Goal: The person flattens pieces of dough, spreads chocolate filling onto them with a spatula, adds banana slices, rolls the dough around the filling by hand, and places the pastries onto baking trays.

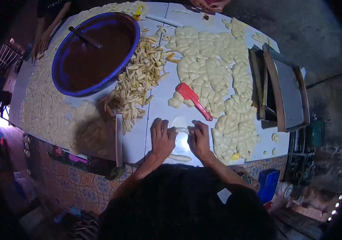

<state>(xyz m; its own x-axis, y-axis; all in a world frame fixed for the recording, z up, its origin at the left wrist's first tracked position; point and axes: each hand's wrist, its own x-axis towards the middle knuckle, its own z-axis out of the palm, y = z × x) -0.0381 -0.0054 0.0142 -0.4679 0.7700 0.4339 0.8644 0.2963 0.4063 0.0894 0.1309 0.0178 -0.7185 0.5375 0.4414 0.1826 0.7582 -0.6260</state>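
Between my two hands, on the white tabletop close to me, lies a thin piece of pale dough [182,130]. My left hand [164,139] pinches its left end with thumb and fingertips, the other fingers resting forward. On the right end, my right hand [199,140] has its fingers curled and closed. Just beyond, a flattened dough sheet [179,121] rests on the table. A narrow dough roll [179,158] lies nearer to me, by the table edge. A red plastic tool with a long handle [193,100] sits on the dough pieces past my hands.
A big blue tub [134,52] of brown mixture holds a dark-handled utensil [85,38]. Beside it are heaped banana-like strips [135,80]. Many flattened dough pieces [207,44] cover the table [157,104]. Metal trays [289,88] stand at right. Other people's hands [41,42] show at the far edges.
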